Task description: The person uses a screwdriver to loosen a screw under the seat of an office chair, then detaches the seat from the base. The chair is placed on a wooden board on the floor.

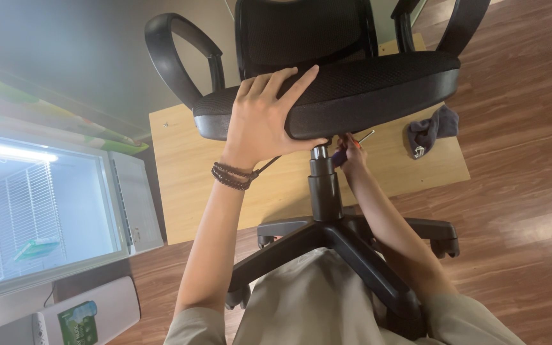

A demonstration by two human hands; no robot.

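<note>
- My left hand (pixel 264 115) lies flat on the front edge of the office chair seat (pixel 352 89), fingers spread and pressing down, thumb hooked under the rim; it is steadying the seat, not wrapped around anything.
- My right hand (pixel 351 155) reaches up under the seat beside the gas-lift column (pixel 324 185), fingers clenched on a screwdriver (pixel 352 144) with a dark purple handle and a thin metal shaft poking out to the right.
- The chair stands on its five-star base (pixel 327 239), partly on a light wooden board (pixel 212 185) and partly on the wood floor (pixel 525 191), right in front of my knees.
- The tip's seat in any screw is hidden by the cushion, so I judge a slip likely: working blind at an upward angle, the blade could cam out and jab my knuckles or strip the head.
- The base has castors, and the board's edge sits under it; a hard push could roll or rock the chair and pull the tool off line.
- If my left palm eases off, the seat may swivel on the column and twist against my right wrist.
- A grey cloth (pixel 430 130) lies on the board, well apart from both hands; a glass-topped chest freezer (pixel 46 204) stands off to my left.
</note>
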